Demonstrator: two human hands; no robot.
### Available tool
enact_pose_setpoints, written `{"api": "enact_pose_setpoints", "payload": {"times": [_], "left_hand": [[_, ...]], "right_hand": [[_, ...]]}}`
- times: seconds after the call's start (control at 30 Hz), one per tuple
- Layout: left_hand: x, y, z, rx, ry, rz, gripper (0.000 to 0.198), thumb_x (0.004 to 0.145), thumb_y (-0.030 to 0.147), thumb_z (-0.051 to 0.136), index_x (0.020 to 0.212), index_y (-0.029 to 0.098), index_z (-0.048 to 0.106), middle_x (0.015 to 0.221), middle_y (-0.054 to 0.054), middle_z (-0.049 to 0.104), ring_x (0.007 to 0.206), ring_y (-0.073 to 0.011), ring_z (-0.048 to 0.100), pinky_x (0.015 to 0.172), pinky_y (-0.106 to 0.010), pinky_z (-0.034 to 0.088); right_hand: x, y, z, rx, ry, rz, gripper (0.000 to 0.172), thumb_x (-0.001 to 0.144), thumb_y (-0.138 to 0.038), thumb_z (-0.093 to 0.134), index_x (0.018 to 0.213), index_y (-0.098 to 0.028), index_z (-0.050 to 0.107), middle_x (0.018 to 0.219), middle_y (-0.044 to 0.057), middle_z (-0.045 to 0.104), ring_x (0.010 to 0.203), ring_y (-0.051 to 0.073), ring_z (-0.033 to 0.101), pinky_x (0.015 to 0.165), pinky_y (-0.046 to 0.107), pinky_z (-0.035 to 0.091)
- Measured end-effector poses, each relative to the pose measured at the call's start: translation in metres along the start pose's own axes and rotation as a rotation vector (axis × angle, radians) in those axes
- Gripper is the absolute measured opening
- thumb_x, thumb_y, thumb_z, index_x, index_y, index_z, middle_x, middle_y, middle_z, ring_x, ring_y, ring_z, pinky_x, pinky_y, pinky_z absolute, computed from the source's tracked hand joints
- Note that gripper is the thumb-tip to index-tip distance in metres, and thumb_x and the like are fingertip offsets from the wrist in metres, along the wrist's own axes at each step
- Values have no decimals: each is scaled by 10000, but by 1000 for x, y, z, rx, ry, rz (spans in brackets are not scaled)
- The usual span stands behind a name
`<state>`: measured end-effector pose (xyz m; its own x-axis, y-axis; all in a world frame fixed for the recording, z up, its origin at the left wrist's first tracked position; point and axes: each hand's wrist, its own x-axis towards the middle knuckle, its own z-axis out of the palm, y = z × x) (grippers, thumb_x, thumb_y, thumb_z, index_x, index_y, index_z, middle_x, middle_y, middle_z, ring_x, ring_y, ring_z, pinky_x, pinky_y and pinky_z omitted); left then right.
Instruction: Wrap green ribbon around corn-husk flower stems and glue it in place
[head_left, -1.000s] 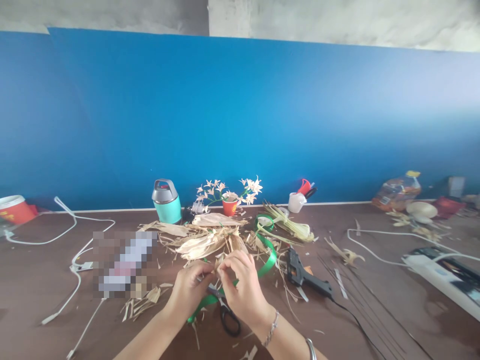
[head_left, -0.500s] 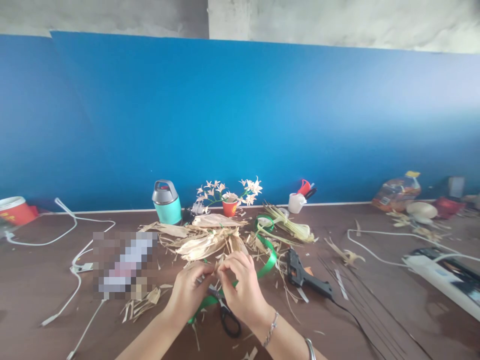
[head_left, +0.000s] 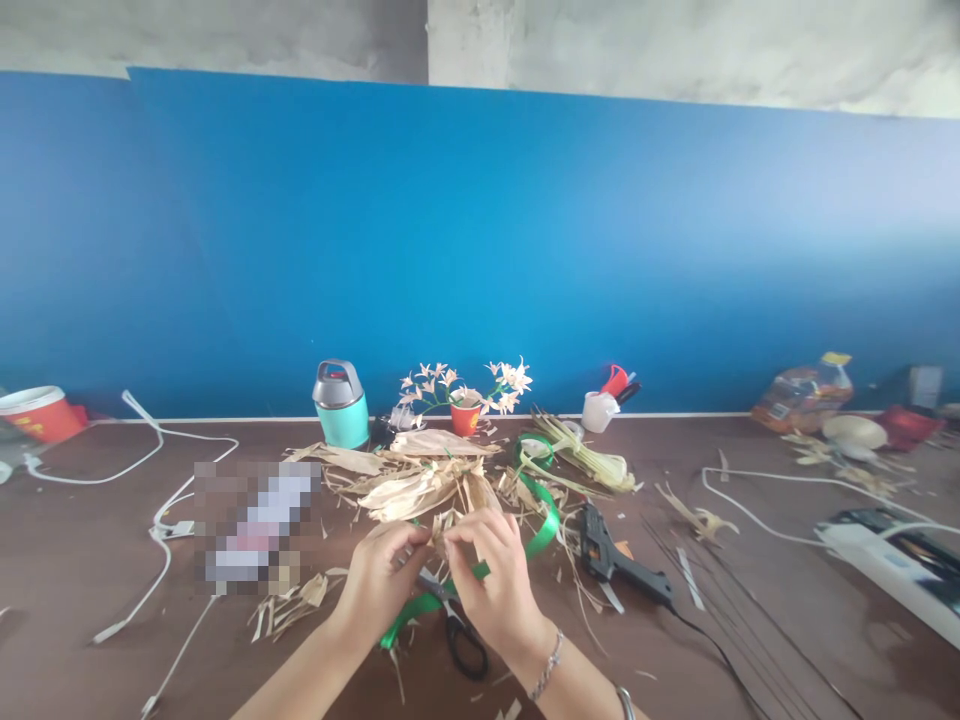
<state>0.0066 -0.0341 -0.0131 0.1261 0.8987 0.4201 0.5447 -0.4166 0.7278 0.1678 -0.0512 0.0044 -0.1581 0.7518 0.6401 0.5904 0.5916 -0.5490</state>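
Observation:
My left hand [head_left: 382, 575] is closed in a pinch, thumb against forefinger. A speck of green shows by its fingertips, but what it holds is too small to make out. Close beside it, my right hand [head_left: 491, 565] pinches a small piece of dried corn husk [head_left: 442, 524] at its fingertips. Below and between the hands lie scissors [head_left: 461, 635] with black handles and a green ribbon [head_left: 416, 607], partly hidden by the hands. Just beyond them spreads a pile of dried corn husks [head_left: 409, 490].
A black glue gun [head_left: 622, 565] lies to the right, near thin wires [head_left: 720, 600]. Behind the husks stand a turquoise flask [head_left: 343, 415], a red cup [head_left: 465, 415] of husk flowers and a white cup [head_left: 598, 411]. White cables [head_left: 161, 560] run at left; a power strip [head_left: 885, 560] is at right.
The whole view has shifted slightly, so things appear a little further right. My right hand's fingertips have drawn slightly away from the left's; both hands stay pinched.

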Motion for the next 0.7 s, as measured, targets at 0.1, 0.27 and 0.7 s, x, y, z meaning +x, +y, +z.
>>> {"api": "enact_pose_setpoints", "payload": {"times": [0.1, 0.27, 0.7], "left_hand": [[0, 1, 0, 23, -20, 6, 138, 760, 232, 544, 651, 202, 621, 668, -15, 661, 641, -164, 624, 618, -241, 495], [-2, -1, 1, 24, -25, -14, 127, 759, 216, 542, 671, 197, 631, 692, -21, 667, 661, -168, 629, 624, -244, 498], [-2, 0, 0, -26, -52, -81, 108, 725, 202, 572, 708, 213, 678, 744, -34, 692, 703, -190, 634, 658, -269, 507]], "right_hand": [[1, -1, -1, -26, 20, -31, 132, 807, -109, 498, 755, -212, 561, 755, -4, 608, 723, 150, 550, 706, 315, 352], [2, -2, -2, -36, 6, -66, 140, 799, -103, 504, 760, -215, 577, 751, -2, 617, 720, 153, 553, 694, 315, 349], [1, -1, 1, -51, -95, -60, 162, 693, -76, 506, 716, -210, 595, 770, 4, 581, 763, 166, 535, 728, 330, 358]]}}
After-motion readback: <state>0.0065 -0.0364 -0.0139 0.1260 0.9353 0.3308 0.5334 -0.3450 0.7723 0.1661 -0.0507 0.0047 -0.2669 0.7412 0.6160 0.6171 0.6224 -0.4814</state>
